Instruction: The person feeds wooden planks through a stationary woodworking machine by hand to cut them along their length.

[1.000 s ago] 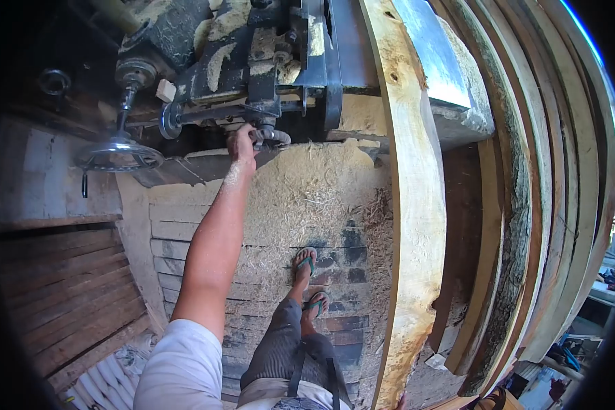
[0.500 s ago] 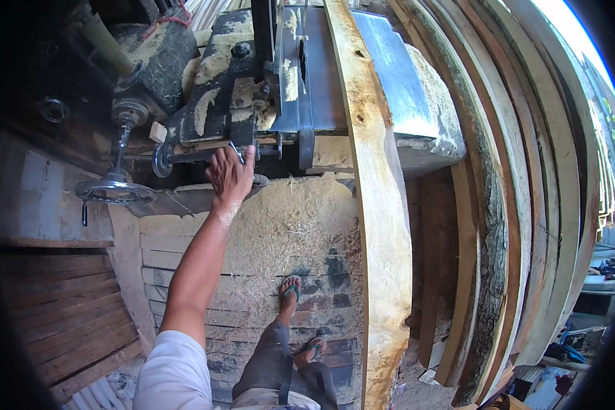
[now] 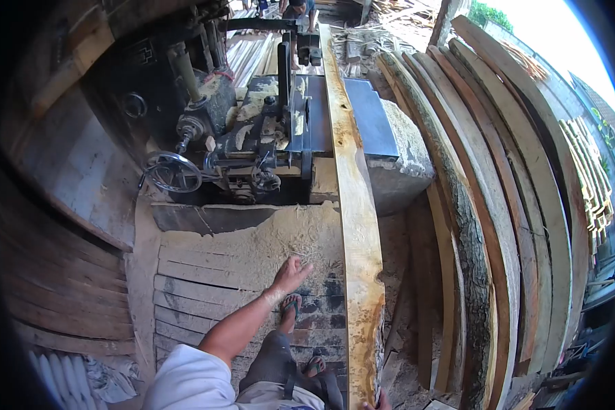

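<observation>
Steadying a long plank by its near end

The plank (image 3: 362,239) runs from the bottom centre of the frame to the top centre, lying over the metal table (image 3: 376,119). Its near part juts well past the table's edge, which is probably why the right hand (image 3: 381,402) is at that end. Fingers touch its right edge, but the frame cuts the hand off, so I can't tell how firmly it grips. The left hand (image 3: 292,275) hangs over the floor, fingers loosely bent, with nothing seen in it.

In the upper centre, an upright bar (image 3: 283,75) and other machine parts stand just left of the plank, limiting room on that side. A handwheel (image 3: 174,171) sticks out at upper left. Stacked boards (image 3: 471,232) crowd the right side, one edged with bark. Sawdust (image 3: 287,229) lies heaped before the machine, near the feet. Another person (image 3: 299,8) is by the far end.
</observation>
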`<state>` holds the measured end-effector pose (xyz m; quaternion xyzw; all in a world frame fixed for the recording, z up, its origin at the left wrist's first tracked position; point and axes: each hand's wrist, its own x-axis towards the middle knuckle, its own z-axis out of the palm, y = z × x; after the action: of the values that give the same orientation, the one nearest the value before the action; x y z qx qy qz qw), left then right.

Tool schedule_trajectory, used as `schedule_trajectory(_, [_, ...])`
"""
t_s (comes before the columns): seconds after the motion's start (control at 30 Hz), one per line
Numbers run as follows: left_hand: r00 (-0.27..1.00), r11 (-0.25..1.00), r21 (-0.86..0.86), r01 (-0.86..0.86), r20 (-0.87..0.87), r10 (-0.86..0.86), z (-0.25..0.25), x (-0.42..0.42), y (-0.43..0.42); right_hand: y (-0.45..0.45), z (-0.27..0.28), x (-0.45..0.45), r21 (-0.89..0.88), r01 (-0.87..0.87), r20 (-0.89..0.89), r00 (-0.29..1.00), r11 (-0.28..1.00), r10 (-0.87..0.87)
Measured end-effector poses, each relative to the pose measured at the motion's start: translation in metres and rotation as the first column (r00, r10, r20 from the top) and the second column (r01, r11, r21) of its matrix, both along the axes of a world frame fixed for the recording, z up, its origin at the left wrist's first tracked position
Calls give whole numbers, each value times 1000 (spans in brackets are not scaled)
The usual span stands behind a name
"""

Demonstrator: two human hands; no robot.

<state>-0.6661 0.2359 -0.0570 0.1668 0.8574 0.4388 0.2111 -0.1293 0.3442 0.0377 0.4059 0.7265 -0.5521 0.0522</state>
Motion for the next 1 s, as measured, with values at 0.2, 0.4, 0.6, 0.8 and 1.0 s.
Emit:
schedule_trajectory(0.2, [599,911,297,286,687,-412,39,380,-74,-1,9,17,-95,-18,128,991,995,30])
schedule_trajectory(0.4, [772,898,146,-414,580,262,38,505,-102,-71,-10,10,-22,-100,72,992,995,102])
schedule_trajectory(0.6, [768,894,174,-412,595,238,74,499,-221,-186,-9,10,-61,-205,-48,978,977,202])
schedule_trajectory(0.8, [812,898,198,-392,533,237,44,663,-283,-244,-24,173,-91,-227,6,974,970,228])
schedule_trajectory(1.0, [612,826,227,-516,772,171,31,900,-299,-257,-20,398,-61,-254,167,951,965,261])
